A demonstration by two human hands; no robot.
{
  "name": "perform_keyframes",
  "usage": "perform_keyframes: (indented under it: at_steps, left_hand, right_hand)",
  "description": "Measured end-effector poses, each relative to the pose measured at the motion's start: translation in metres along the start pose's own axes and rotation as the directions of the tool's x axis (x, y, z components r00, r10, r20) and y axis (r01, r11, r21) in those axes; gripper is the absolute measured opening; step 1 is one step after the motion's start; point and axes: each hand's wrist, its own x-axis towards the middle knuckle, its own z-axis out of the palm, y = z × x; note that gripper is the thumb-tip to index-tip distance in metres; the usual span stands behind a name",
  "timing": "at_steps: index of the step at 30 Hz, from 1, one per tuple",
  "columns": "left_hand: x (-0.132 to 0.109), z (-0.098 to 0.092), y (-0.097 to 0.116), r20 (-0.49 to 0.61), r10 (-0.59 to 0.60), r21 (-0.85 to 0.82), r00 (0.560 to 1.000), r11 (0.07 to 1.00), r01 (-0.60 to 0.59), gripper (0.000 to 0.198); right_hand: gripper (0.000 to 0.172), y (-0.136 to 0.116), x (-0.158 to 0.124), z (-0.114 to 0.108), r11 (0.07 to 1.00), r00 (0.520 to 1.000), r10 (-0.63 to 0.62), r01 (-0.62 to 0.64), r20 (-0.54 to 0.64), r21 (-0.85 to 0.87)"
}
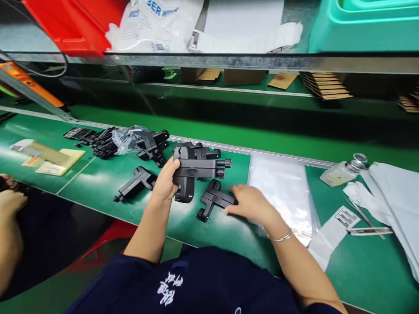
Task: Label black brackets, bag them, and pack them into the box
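My left hand [166, 183] is closed around a black plastic clamp-like bracket [199, 169], held above the bench with two ribbed round ends pointing right. On the green bench below lies a similar black bracket [216, 197]. My right hand [250, 201] is at the right end of that one, fingers apart and slightly blurred; whether it touches the part I cannot tell. Another black bracket [135, 184] rests left of my left hand. Behind the held piece are more black brackets [206, 152], partly hidden by it.
Clear plastic bags [278, 187] lie right of my right hand. Farther right are a metal-topped bottle [343, 170], a label strip [334, 233] and tweezers [362, 213]. Small black parts [104, 141] are piled at the back left. A metal shelf edge [209, 61] crosses above. Another person's hand [11, 198] is at far left.
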Motion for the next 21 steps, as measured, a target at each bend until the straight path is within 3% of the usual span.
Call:
perform_keyframes:
  at_steps: [2, 6, 13, 17, 21]
  left_hand:
    - [-0.005, -0.010, -0.008, -0.003, -0.067, 0.032, 0.998, 0.997, 0.067, 0.039]
    - [-0.009, -0.003, -0.027, 0.050, -0.229, 0.103, 0.972, 0.969, 0.223, 0.047]
    - [0.022, 0.044, -0.055, 0.154, -0.235, 0.153, 0.960, 0.965, 0.212, 0.040]
    - [0.041, 0.070, -0.067, 0.205, -0.205, 0.184, 0.957, 0.968, 0.168, 0.039]
    - [0.059, 0.091, -0.070, 0.270, -0.160, 0.231, 0.950, 0.968, 0.097, 0.039]
  right_hand:
    - [0.054, -0.012, 0.009, 0.024, 0.987, 0.996, 0.013, 0.001, 0.090, -0.158]
    - [0.032, -0.006, 0.032, 0.046, 0.981, 0.999, 0.028, -0.024, 0.020, -0.193]
    - [0.034, 0.043, 0.070, 0.021, 0.976, 0.977, 0.095, -0.129, -0.192, -0.177]
    - [0.040, 0.073, 0.056, 0.009, 0.980, 0.971, 0.079, -0.117, -0.225, -0.160]
    - [0.048, 0.091, 0.037, 0.013, 0.977, 0.952, 0.147, -0.182, -0.270, -0.113]
